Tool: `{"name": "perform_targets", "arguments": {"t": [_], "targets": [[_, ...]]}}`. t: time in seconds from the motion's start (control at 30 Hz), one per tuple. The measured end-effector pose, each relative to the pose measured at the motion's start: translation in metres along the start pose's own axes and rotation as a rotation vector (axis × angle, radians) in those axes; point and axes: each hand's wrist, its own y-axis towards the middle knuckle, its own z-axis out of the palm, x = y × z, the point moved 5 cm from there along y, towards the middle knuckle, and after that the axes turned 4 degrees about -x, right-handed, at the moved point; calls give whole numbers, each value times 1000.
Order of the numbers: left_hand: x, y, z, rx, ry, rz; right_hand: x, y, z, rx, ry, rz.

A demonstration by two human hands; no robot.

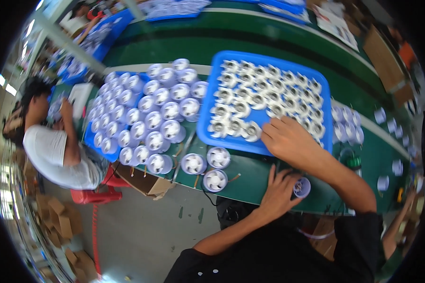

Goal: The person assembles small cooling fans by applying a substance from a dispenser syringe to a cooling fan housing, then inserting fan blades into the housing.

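My left hand (279,192) rests low over the bench, its thumb and fingers around a lavender cup-shaped fan housing (308,187); small parts show inside the cup's mouth. Across the near side of a blue tray (206,123) reaches my right hand (288,139), fingers curled down and closed among white bladed fan rotors (251,130). What those fingertips pinch, if anything, is hidden beneath them. Left of my left hand stand three lavender housings with white fans fitted, one of them this fan (215,180) near the bench edge.
Many assembled fans (161,96) crowd the green bench (241,177) on the left, some over a second blue tray (109,157). More lavender housings (348,133) stand right of the rotor tray. A seated co-worker (56,151) is at far left. Cardboard boxes (56,217) lie on the floor.
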Motion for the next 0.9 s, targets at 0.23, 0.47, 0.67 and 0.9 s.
{"name": "perform_targets", "arguments": {"t": [0.23, 0.47, 0.67, 0.9], "targets": [[0, -7, 2, -18, -74, -19, 0, -9, -8, 89, 35, -81], [4, -4, 4, -36, -62, 6, -13, -11, 0, 34, -121, -117], [-2, 3, -7, -58, -53, -25, 1, -49, -38, -350, -75, -310], [-1, 4, -5, 13, -51, -47, 15, -108, -52, -401, 177, 227]]}}
